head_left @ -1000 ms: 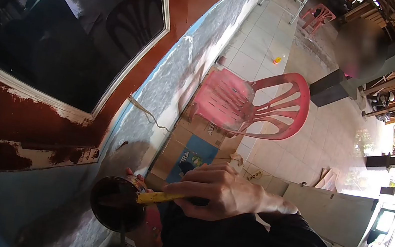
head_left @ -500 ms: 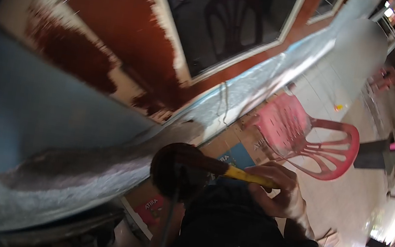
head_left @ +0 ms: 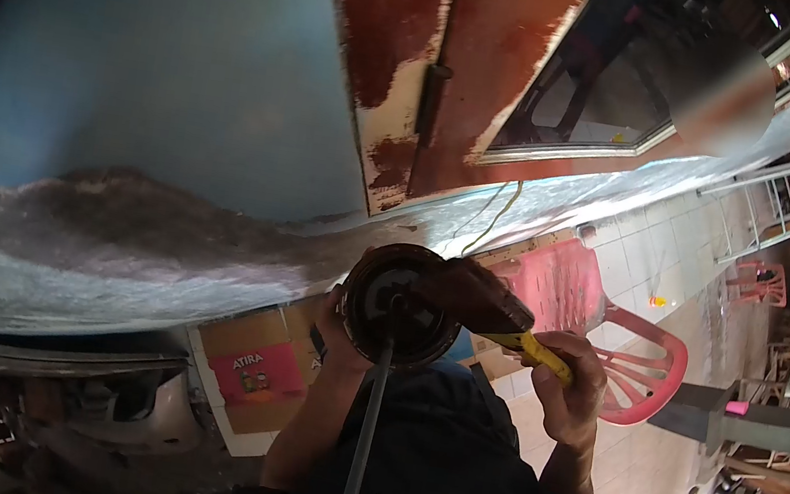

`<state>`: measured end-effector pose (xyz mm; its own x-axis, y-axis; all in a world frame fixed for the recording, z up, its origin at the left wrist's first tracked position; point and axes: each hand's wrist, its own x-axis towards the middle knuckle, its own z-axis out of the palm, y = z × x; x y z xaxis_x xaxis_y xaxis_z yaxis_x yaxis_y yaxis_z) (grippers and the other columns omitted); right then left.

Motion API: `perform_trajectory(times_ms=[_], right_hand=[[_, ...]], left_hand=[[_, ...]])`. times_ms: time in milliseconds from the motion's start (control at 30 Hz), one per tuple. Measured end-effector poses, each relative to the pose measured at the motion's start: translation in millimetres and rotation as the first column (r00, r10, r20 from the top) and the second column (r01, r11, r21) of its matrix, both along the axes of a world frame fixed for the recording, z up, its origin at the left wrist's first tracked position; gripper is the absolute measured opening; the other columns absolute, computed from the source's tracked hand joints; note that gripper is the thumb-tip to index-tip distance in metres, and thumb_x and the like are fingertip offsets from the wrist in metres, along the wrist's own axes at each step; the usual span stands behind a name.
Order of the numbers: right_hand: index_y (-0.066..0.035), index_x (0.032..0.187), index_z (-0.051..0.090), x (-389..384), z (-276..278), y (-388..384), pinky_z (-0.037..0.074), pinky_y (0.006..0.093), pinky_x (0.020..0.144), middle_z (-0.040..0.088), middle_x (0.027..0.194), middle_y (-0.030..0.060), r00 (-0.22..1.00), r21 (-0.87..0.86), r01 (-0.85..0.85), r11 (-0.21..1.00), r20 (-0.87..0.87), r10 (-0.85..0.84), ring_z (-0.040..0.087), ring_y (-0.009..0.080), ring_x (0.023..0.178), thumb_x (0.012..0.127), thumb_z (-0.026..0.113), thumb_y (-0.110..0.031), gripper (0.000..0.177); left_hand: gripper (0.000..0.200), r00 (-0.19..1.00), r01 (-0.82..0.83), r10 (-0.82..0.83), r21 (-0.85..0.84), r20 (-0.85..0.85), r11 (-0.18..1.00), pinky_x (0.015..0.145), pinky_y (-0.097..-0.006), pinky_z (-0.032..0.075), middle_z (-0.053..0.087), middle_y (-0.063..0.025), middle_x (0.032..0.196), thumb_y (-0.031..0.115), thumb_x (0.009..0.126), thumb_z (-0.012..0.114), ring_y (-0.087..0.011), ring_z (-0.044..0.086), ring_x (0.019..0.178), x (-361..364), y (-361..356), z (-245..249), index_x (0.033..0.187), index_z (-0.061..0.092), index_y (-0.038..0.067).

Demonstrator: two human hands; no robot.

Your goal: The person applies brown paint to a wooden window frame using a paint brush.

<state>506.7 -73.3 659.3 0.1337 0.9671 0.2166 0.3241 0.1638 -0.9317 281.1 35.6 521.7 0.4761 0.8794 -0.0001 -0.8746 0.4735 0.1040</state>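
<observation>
My left hand (head_left: pixel 336 324) grips the side of a round paint can (head_left: pixel 444 340), with its fingers partly hidden behind it. Dark brown paint coats the can's rim and inside. In my right hand (head_left: pixel 575 382) is a wide paintbrush (head_left: pixel 485 300), held by its yellow handle. Its brown-coated bristles point left and overlap the can's right rim in this view. A thin grey rod (head_left: pixel 364 445) runs up from the bottom edge to the can's mouth. Ahead stands a door frame (head_left: pixel 483 88) with patchy red-brown paint over a pale base.
A pink plastic chair (head_left: pixel 552 279) stands right of the can. Flattened cardboard (head_left: pixel 255 416) lies on the tiled floor by the blue-grey wall (head_left: pixel 175 85). A metal ladder (head_left: pixel 783 216) and another pink chair (head_left: pixel 762 282) are farther right. Glass in the door (head_left: pixel 598 94) reflects a chair.
My view has swung left, showing more wall. The brush has gone from lying across the can's mouth to slanting over its right rim. My left hand now shows beside the can.
</observation>
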Motion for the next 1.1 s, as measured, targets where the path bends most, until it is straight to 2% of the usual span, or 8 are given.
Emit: perform_trajectory(times_ms=[133,267,467,567,733,833,967,1100], right_hand=[[0.004,0.111,0.054,-5,3,3,0.049,0.0292,0.073,0.062,0.096,0.0148,0.992,-0.054,0.032,0.998,-0.118,-0.038,0.061,0.0177,0.083,0.086,0.056,-0.001,0.026],[0.004,0.111,0.053,-2,3,7,0.047,0.0263,0.07,0.061,0.094,0.0132,0.985,-0.091,0.052,0.994,-0.16,-0.066,0.059,0.0158,0.079,0.09,0.053,-0.007,0.024],[0.002,0.113,0.047,4,-6,17,0.039,0.0195,0.059,0.055,0.089,0.0084,1.0,0.028,0.017,0.999,-0.019,-0.017,0.052,0.0091,0.07,0.094,0.049,-0.012,0.024],[0.002,0.115,0.049,6,-16,18,0.046,0.03,0.075,0.056,0.099,0.0145,0.996,0.03,0.085,0.996,-0.044,-0.084,0.056,0.0189,0.087,0.09,0.051,-0.001,0.026],[0.001,0.118,0.047,8,-33,46,0.047,0.0337,0.075,0.053,0.105,0.02,0.93,0.284,0.102,0.953,0.312,-0.193,0.055,0.0261,0.09,0.084,0.056,0.004,0.035],[0.001,0.118,0.047,4,-43,60,0.048,0.0345,0.074,0.052,0.104,0.0201,0.89,0.334,0.133,0.933,0.374,-0.261,0.055,0.0275,0.09,0.082,0.057,0.006,0.038],[0.0,0.117,0.047,-7,-49,73,0.048,0.0345,0.071,0.052,0.101,0.0203,0.87,0.408,0.142,0.902,0.383,-0.31,0.055,0.0282,0.087,0.08,0.061,0.007,0.041],[0.0,0.117,0.047,-13,-55,81,0.048,0.0351,0.071,0.052,0.101,0.0203,0.868,0.441,0.195,0.876,0.338,-0.364,0.055,0.0284,0.086,0.079,0.061,0.008,0.041]], left_hand=[[0.069,0.998,-0.02,0.018,0.041,0.057,0.999,0.108,-0.0448,0.036,0.04,-0.0174,0.142,0.041,0.089,0.042,-0.0308,0.041,0.131,4,8,-7,0.146,0.027,0.006],[0.067,0.931,-0.006,-0.023,0.078,0.364,0.997,0.108,-0.0458,0.035,0.04,-0.0172,0.142,0.04,0.089,0.043,-0.0315,0.04,0.131,5,7,7,0.146,0.027,0.008],[0.067,0.991,-0.036,0.032,0.027,0.129,0.999,0.108,-0.0479,0.035,0.041,-0.0165,0.142,0.04,0.089,0.044,-0.0321,0.04,0.131,8,8,-7,0.146,0.028,0.009],[0.068,0.999,-0.036,0.035,-0.063,-0.016,0.997,0.107,-0.0483,0.036,0.041,-0.0167,0.142,0.042,0.088,0.045,-0.0325,0.041,0.13,7,8,-3,0.146,0.028,0.009],[0.071,0.996,-0.017,0.019,-0.029,0.084,0.999,0.105,-0.0484,0.038,0.042,-0.0176,0.141,0.044,0.087,0.047,-0.0324,0.043,0.128,2,6,-20,0.145,0.028,0.009],[0.07,0.996,-0.046,0.046,-0.01,0.076,0.999,0.104,-0.0483,0.04,0.042,-0.0178,0.14,0.043,0.087,0.048,-0.0325,0.044,0.127,-3,1,-25,0.145,0.029,0.01],[0.068,0.975,-0.14,0.115,-0.118,-0.192,0.983,0.105,-0.0485,0.039,0.042,-0.0182,0.14,0.044,0.088,0.05,-0.0331,0.044,0.127,-15,-11,-29,0.144,0.032,0.01],[0.061,0.997,-0.078,0.075,-0.114,-0.025,0.99,0.105,-0.0528,0.038,0.036,-0.0187,0.144,0.046,0.09,0.053,-0.034,0.04,0.13,-12,-16,-46,0.142,0.038,0.018]])
